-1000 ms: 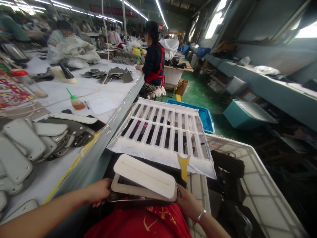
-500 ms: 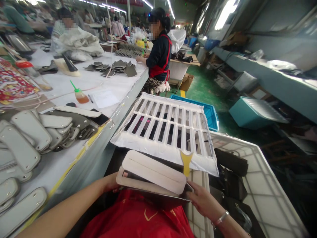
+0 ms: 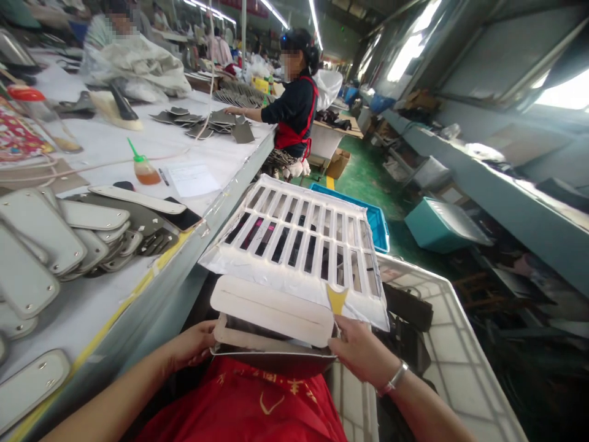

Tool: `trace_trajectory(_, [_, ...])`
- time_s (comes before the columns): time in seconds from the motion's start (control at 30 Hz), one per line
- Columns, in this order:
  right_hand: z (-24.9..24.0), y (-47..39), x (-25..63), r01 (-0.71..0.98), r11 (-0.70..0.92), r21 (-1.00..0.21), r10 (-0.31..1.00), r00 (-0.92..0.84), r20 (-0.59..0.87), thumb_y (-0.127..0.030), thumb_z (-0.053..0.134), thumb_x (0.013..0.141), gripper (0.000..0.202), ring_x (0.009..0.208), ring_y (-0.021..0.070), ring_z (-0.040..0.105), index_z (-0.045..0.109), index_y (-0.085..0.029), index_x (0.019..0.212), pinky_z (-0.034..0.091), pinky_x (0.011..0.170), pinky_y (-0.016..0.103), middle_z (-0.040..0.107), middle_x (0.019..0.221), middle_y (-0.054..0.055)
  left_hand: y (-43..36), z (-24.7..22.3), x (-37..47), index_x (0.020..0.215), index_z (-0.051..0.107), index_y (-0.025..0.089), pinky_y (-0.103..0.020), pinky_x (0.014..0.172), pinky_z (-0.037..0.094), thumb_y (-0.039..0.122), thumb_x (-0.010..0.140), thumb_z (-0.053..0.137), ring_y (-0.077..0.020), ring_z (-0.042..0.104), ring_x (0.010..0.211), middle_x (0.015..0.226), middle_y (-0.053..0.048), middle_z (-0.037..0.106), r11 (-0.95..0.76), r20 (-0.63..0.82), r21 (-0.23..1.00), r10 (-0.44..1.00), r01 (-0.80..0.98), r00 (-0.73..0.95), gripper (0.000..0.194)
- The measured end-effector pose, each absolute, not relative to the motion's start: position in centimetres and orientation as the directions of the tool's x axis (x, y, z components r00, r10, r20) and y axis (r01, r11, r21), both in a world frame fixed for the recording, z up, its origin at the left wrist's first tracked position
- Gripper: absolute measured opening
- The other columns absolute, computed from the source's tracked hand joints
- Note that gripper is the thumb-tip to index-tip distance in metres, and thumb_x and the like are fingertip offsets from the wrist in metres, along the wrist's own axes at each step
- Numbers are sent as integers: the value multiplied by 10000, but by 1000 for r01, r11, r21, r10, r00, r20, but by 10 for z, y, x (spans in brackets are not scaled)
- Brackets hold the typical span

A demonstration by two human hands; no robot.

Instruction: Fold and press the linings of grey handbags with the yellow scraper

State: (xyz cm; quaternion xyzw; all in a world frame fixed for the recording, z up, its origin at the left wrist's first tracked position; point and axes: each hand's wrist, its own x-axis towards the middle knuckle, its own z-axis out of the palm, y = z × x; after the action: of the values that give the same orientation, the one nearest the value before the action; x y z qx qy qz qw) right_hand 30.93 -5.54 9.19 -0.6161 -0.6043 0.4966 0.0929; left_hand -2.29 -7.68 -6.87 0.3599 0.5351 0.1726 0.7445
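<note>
A box-shaped leather piece (image 3: 271,310) with a pale, rounded panel on top and a dark body is held over my lap. My left hand (image 3: 197,344) grips its left end with the fingers curled round the edge. At its right end my right hand (image 3: 356,347) has hold of the corner, thumb and fingers closed on it. Beyond the piece lies a white slatted rack (image 3: 294,270), with a yellow forked strip (image 3: 337,299) at its near edge, by my right hand.
Pale oval panels (image 3: 43,230) lie piled on the white table (image 3: 110,150) at the left, near a glue bottle (image 3: 145,169). A white crate (image 3: 460,344) with dark pieces stands at the right. A person (image 3: 294,104) works at the table further off.
The view has shifted slightly. The leather piece has turned more level, and my right hand has come up over its right corner. The person beyond has stretched an arm further across the table.
</note>
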Motion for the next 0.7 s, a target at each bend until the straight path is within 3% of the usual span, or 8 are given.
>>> trace_trajectory(0.1, [90, -59, 301, 662, -184, -726, 859, -251, -446, -142, 416, 670, 403, 346, 82, 407, 589, -149, 1034, 334, 365, 192, 512, 473, -42, -74, -50, -37, 975, 568, 156, -171, 331, 135, 348, 665, 592, -36, 225, 312, 409, 93, 375, 645, -645, 752, 680, 133, 349, 365])
trace_trajectory(0.23, [89, -64, 301, 633, -193, -750, 851, -273, -449, -160, 419, 687, 456, 369, 63, 404, 536, -152, 1128, 333, 362, 182, 568, 623, -20, -60, -22, -48, 1112, 512, 149, -160, 292, 149, 288, 683, 504, -57, 235, 295, 374, 100, 346, 586, -648, 761, 710, 278, 275, 451])
trace_trajectory(0.37, [95, -68, 315, 707, -244, -664, 785, -258, -564, -265, 416, 770, 558, 331, 94, 366, 375, -123, 1307, 310, 320, 204, 458, 484, -62, -48, -1, -48, 1176, 454, 155, -155, 269, 187, 241, 653, 453, -76, 268, 280, 359, 108, 342, 530, -673, 719, 691, 450, 262, 530])
trace_trajectory(0.43, [105, -69, 319, 829, -90, -553, 837, -238, -492, -362, 522, 760, 639, 443, 132, 475, 361, -137, 1336, 406, 424, 246, 532, 569, -19, -45, 3, -44, 1170, 453, 149, -156, 262, 203, 234, 639, 438, -81, 286, 279, 371, 104, 358, 494, -671, 712, 687, 498, 278, 538])
trace_trajectory(0.53, [124, -65, 310, 922, 210, -326, 937, -285, -203, -471, 638, 707, 729, 844, 236, 563, 397, -176, 1329, 466, 749, 363, 597, 955, 96, -43, 2, -38, 1164, 453, 141, -160, 260, 232, 245, 636, 429, -87, 310, 280, 379, 98, 368, 448, -662, 708, 690, 546, 294, 538])
trace_trajectory(0.6, [129, -58, 291, 890, 389, -240, 907, -415, -71, -475, 598, 761, 652, 1031, 265, 495, 404, -197, 1318, 414, 887, 412, 531, 1143, 114, -42, -1, -36, 1159, 456, 141, -158, 258, 234, 256, 634, 429, -86, 301, 276, 375, 100, 360, 446, -669, 698, 686, 560, 287, 538])
trace_trajectory(0.7, [117, -41, 252, 739, 646, -192, 740, -668, -80, -460, 563, 801, 600, 1075, 248, 467, 377, -227, 1322, 418, 900, 402, 464, 1250, 99, -40, -3, -37, 1124, 486, 146, -154, 258, 223, 253, 620, 434, -83, 295, 274, 370, 98, 367, 464, -660, 719, 689, 518, 299, 517])
